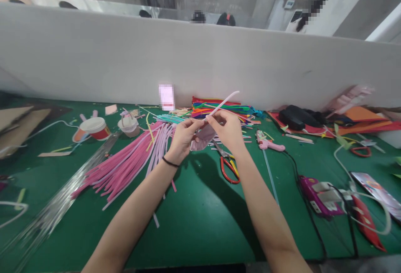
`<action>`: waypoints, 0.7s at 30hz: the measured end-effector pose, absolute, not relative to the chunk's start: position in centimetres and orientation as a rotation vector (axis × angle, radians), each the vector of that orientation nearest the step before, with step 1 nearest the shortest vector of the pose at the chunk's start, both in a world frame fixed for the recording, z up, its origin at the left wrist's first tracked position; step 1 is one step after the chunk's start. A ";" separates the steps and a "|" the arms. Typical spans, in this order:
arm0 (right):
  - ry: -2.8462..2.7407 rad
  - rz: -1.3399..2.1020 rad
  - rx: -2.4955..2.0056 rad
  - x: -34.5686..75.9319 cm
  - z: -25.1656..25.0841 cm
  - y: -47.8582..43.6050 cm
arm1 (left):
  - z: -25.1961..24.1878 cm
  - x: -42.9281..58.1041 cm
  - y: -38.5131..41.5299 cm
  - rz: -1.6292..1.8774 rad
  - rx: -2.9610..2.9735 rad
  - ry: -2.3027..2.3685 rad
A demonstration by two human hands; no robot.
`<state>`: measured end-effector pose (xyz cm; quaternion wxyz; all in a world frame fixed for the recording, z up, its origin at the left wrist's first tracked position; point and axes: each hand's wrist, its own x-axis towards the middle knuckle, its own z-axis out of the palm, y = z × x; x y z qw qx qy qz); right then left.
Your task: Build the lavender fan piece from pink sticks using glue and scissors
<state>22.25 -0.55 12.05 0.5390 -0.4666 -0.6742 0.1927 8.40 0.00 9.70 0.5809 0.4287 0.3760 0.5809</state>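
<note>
My left hand (184, 137) is closed, its thumb and fingers pinching a pale pink pipe cleaner and the rounded piece below it. My right hand (228, 131) pinches the same pale pink pipe cleaner (226, 100), whose free end sticks up to the right. Between both hands hangs the rounded pale pink piece (203, 136), partly covered by my fingers. A bundle of pink pipe cleaners (122, 166) lies left of my left hand, with lilac ones (159, 141) beside it. Under my right wrist are scissors (228, 172) with red and yellow handles.
Multicoloured pipe cleaners (197, 102) lie behind my hands. At right are a pink glue gun (271, 144), a purple power strip (315, 197) with cables and a phone (377, 191). Cups (105, 132) and clear thin rods (73, 183) occupy the left. A white partition (109, 59) stands behind.
</note>
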 end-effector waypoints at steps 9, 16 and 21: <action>-1.557 0.585 -1.043 22.3 11.8 -0.2 | 9.9 8.5 -0.4 1.355 1.067 0.877; -1.459 0.788 -1.029 22.8 11.8 -0.3 | 10.3 8.8 -0.9 1.315 1.006 0.843; -1.523 0.711 -1.079 22.8 12.0 -0.4 | 10.5 8.8 -0.9 1.299 0.966 0.880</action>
